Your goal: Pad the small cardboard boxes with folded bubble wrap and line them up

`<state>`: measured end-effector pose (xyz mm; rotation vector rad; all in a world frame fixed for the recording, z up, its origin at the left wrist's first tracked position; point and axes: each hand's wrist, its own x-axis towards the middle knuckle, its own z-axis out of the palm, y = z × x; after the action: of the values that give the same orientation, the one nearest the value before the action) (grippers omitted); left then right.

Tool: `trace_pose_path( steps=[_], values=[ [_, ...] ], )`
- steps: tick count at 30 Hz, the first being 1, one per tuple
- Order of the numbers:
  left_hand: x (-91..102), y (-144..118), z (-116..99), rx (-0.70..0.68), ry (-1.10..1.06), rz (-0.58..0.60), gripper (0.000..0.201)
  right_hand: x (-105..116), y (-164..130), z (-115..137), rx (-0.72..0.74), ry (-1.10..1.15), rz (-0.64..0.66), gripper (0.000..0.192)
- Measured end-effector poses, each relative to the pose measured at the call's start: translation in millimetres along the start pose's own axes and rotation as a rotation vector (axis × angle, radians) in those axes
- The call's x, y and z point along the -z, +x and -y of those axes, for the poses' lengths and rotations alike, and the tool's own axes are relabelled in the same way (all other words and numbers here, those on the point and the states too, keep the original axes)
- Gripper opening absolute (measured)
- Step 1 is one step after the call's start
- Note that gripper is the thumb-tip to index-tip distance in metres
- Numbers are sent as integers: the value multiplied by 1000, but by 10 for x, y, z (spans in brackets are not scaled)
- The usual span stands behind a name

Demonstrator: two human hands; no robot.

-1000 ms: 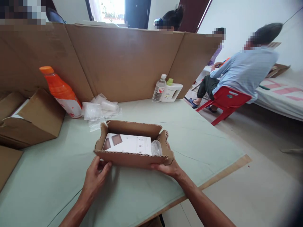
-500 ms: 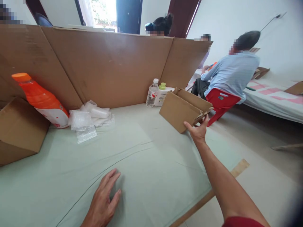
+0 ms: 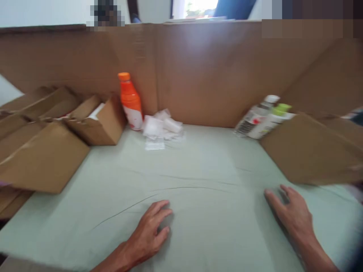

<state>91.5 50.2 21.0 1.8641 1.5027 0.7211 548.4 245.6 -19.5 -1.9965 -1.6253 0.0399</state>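
My left hand [image 3: 151, 230] rests on the pale green tablecloth [image 3: 207, 211], fingers apart and holding nothing. On the right, my right hand [image 3: 292, 213] is over the cloth with thumb and fingers spread, nothing in it. Just beyond it stands an open cardboard box [image 3: 309, 151], not touched by the hand as far as I can see. Beside that box are a clear plastic bottle [image 3: 253, 117] with a white cap and a white bottle [image 3: 268, 122] with a green cap. Farther back lie several clear plastic packets [image 3: 163, 126], next to an orange bottle [image 3: 132, 104].
An upright cardboard panel [image 3: 204, 75] runs along the table's back. At left stand a large open cardboard box [image 3: 51, 158] and a smaller box [image 3: 104, 124] with something white inside. Part of a person's head [image 3: 106, 13], blurred out, shows above the panel.
My right hand has let go of the cardboard box and come back over the cloth. The view has swung left, bringing the left boxes into sight. My left hand stays open.
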Motion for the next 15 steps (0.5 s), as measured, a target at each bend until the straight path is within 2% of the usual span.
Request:
trace_pose_path(
  steps=[2,4,6,8,9,10,12,14,15],
  values=[
    [150,29,-10,5,-2,27,48,-221,-304,309,240,-73,122,69],
    [362,69,67,-24,36,-43,46,-356,-683,828,503,2,170,59],
    [686,145,209,-64,138,-220,43,-373,-1107,1462,841,157,239,47],
    [1138,288,370,-84,280,-460,40,-314,-1481,2064,1171,342,401,49],
    [1400,390,443,-77,353,-588,40,-274,-1621,2310,1275,418,499,47],
    [1674,510,508,-68,426,-708,42,-237,-1723,2503,1334,488,540,44],
    [2199,788,610,-25,544,-892,50,-185,-1821,2712,1327,554,546,35],
    [2622,1076,690,74,617,-970,62,-167,-1829,2716,1216,556,462,30],
    [2778,1207,725,140,634,-958,68,-166,-1821,2664,1152,547,421,30]
  ],
)
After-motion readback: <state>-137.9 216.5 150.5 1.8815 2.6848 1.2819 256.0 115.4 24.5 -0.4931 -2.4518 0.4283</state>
